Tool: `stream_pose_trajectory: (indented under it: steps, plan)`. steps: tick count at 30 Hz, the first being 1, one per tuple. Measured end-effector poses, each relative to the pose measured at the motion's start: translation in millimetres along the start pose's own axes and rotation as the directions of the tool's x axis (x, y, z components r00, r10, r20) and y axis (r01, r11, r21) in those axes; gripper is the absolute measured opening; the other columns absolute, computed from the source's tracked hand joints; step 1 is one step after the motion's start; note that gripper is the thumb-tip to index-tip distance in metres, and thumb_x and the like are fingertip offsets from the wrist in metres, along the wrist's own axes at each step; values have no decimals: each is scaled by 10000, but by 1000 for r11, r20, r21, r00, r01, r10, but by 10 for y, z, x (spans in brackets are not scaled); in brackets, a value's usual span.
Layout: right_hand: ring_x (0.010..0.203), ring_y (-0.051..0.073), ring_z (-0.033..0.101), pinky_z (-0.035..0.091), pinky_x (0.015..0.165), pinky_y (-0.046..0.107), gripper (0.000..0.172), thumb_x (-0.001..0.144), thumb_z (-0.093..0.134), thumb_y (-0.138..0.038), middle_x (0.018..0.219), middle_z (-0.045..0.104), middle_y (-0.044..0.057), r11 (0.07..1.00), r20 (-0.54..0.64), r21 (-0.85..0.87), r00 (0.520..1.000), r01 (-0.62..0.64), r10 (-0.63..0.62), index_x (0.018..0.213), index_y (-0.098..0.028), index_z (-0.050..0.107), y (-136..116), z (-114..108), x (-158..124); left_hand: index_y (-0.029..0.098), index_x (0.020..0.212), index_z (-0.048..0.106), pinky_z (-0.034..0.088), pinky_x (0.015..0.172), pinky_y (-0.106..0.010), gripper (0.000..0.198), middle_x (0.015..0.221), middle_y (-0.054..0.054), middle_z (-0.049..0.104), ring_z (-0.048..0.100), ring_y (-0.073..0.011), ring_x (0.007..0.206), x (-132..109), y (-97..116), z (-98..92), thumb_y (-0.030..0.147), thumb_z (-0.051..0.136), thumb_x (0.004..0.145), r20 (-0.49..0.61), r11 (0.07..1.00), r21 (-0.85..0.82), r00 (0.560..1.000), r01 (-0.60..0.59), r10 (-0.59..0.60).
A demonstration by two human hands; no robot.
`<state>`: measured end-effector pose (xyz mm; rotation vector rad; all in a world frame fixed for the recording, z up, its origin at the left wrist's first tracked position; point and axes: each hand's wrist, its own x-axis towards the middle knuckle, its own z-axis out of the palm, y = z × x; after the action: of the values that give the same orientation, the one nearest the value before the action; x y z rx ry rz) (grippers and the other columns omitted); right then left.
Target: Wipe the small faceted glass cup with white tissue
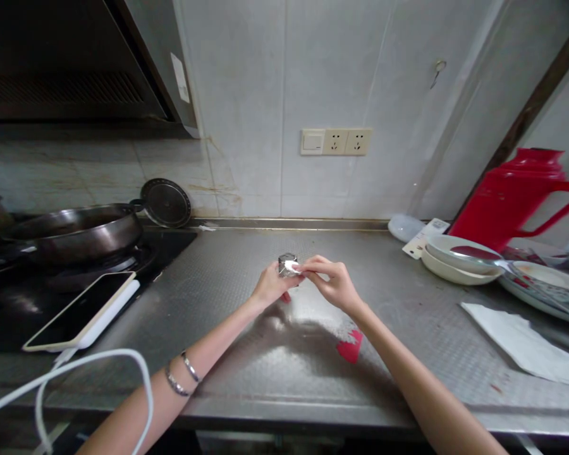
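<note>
Over the middle of the metal counter, my left hand [269, 285] is wrapped round a small, shiny, silvery-dark object [282, 266]. Its exact kind is too small to make out; it looks like a little jar or cup. My right hand [329, 281] pinches a small white piece [291, 268], perhaps tissue, against the side of that object. Below my left fingers a bit of red [286, 296] shows, partly hidden. A ragged red patch [349, 347] lies flat on the counter beside my right forearm.
Left stand a cooktop with a steel pan [83, 234], a round dark lid [165, 202], and a phone [83, 309] with a white cable [102, 354]. Right are a red thermos jug [507, 202], stacked bowls [458, 273], plates and white paper [512, 338]. Sockets [346, 141] are on the wall.
</note>
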<state>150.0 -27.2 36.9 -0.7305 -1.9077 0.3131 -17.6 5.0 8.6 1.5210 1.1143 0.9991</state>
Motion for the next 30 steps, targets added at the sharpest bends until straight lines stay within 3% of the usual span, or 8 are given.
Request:
stream_pose_trajectory:
  steps: [4,6,10,15,20,25,28,30]
  plan:
    - [727,159,647,497,687,276,180,874,557,-280,785,693,39,999,36,18,999,-35,35,862,-230,729,18,2,-2,156,920,559,403,343,-180,448,688,34,627,517,-65,363,45,-38,-36,424,760,622,-33,998,58,999,-24,26]
    - [752,172,651,501,710,287,157,857,578,-291,800,703,40,992,-70,61,991,-113,117,831,-216,713,76,14,0,156,990,549,400,343,-182,512,708,25,634,519,-69,371,17,-20,-33,441,762,622,-51,995,97,998,-33,38]
    - [828,201,660,514,786,335,178,844,582,-356,853,711,59,950,-275,180,914,-257,299,856,-198,665,198,65,20,141,1108,524,428,392,-194,668,795,-27,663,567,-97,465,-91,43,20,447,794,579,-40,981,167,993,-103,111]
    - [1010,232,642,534,834,380,263,801,612,-434,1102,686,92,802,-42,450,887,-393,459,901,-195,662,173,125,34,151,1150,521,500,591,-232,735,871,-57,682,639,-152,681,-157,66,86,410,828,534,-33,955,199,973,-219,229]
    - [1045,230,635,531,861,383,454,755,681,-364,1219,625,93,731,164,500,879,-465,447,1176,-227,581,81,132,11,158,1139,503,456,455,-211,660,858,-47,676,577,-100,501,-112,32,75,439,779,610,-47,978,150,987,-145,153]
    - [1066,234,626,516,893,379,553,664,760,-288,1207,624,100,765,113,445,876,-466,469,1178,-215,567,67,142,17,175,1220,465,520,550,-249,689,933,-67,668,632,-136,613,-62,-30,58,428,757,649,7,974,130,983,-184,184]
    - [1002,234,650,554,815,359,557,650,772,-294,1127,657,101,709,94,471,829,-524,551,1160,-189,572,81,122,31,199,1397,273,538,799,-361,986,1186,-137,585,650,-225,914,-72,-31,49,435,796,595,27,937,195,957,-288,288]
    - [919,226,672,583,709,337,539,674,757,-327,1059,674,96,647,96,504,782,-572,616,1158,-184,569,93,98,42,213,1459,114,490,907,-451,1197,1387,-195,399,579,-299,1091,-91,-18,33,452,829,529,13,886,314,935,-340,354]
